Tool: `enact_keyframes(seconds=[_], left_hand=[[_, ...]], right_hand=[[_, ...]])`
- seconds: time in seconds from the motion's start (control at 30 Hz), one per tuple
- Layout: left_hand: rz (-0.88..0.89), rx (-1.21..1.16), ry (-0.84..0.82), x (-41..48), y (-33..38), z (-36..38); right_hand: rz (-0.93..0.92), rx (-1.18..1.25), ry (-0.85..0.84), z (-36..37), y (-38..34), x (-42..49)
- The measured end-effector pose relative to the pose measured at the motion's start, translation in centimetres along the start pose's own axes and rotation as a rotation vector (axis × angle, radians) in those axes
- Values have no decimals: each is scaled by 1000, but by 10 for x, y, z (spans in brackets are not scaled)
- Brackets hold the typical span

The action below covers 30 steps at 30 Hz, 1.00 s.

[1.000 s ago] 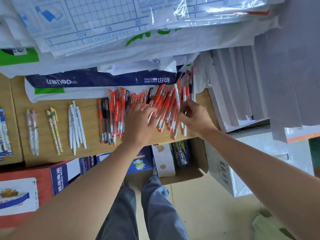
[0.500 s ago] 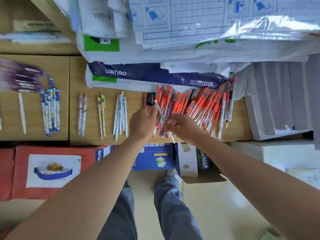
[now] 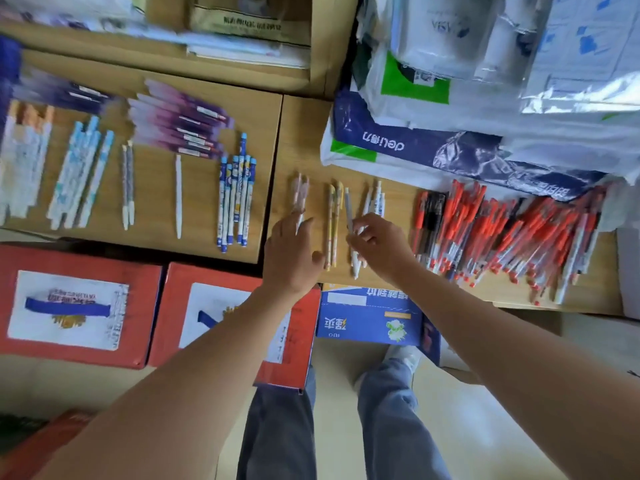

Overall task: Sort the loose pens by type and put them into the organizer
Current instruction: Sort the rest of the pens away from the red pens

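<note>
My right hand (image 3: pixel 379 244) pinches a white pen (image 3: pixel 348 209) over the small group of white pens (image 3: pixel 375 202). My left hand (image 3: pixel 289 252) lies relaxed with straight fingers beside the pink pens (image 3: pixel 300 194) and the yellow pens (image 3: pixel 333 223). A big heap of red-capped pens (image 3: pixel 502 237) lies to the right. Sorted rows on the left cardboard top (image 3: pixel 263 140) include blue-white pens (image 3: pixel 237 199), purple pens (image 3: pixel 180 123), a single white pen (image 3: pixel 178 195) and light blue pens (image 3: pixel 83 174). No organizer is visible.
Stacked paper reams and plastic bags (image 3: pixel 433 147) crowd the back right. Red boxes (image 3: pixel 76 306) and a blue box (image 3: pixel 370 317) sit below the cardboard tops. My legs (image 3: pixel 346 427) stand on the floor between them.
The view swung left. My right hand carried the white pen away from the red heap to the white pens. My left hand left the red pens and moved beside the pink ones.
</note>
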<state>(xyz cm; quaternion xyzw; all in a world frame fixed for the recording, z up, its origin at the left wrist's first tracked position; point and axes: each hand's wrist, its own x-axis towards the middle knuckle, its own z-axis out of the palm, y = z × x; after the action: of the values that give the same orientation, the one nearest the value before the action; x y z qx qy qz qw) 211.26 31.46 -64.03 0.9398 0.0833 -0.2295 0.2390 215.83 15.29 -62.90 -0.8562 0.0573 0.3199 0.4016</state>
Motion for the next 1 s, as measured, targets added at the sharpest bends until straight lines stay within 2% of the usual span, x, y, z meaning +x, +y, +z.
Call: enact_keyframes(seconds=[0.07, 0.17, 0.37, 0.5, 0.6, 0.87, 1.0], left_hand=[[33, -64, -21, 0, -8, -2], [97, -150, 36, -1, -18, -8], [122, -258, 126, -2, -56, -34], [38, -187, 256, -5, -101, -61], [-81, -77, 289, -7, -137, -82], [-281, 51, 178, -2, -210, -107], [-224, -11, 190, 2, -239, -110]], right_hand=[[25, -35, 18, 10, -4, 6], [44, -60, 38, 19, -13, 12], [-12, -53, 54, 45, -47, 19], [-47, -21, 4, 77, -83, 26], [-82, -15, -54, 108, -114, 32], [-140, -94, -163, 172, -173, 60], [-163, -124, -160, 202, -198, 80]])
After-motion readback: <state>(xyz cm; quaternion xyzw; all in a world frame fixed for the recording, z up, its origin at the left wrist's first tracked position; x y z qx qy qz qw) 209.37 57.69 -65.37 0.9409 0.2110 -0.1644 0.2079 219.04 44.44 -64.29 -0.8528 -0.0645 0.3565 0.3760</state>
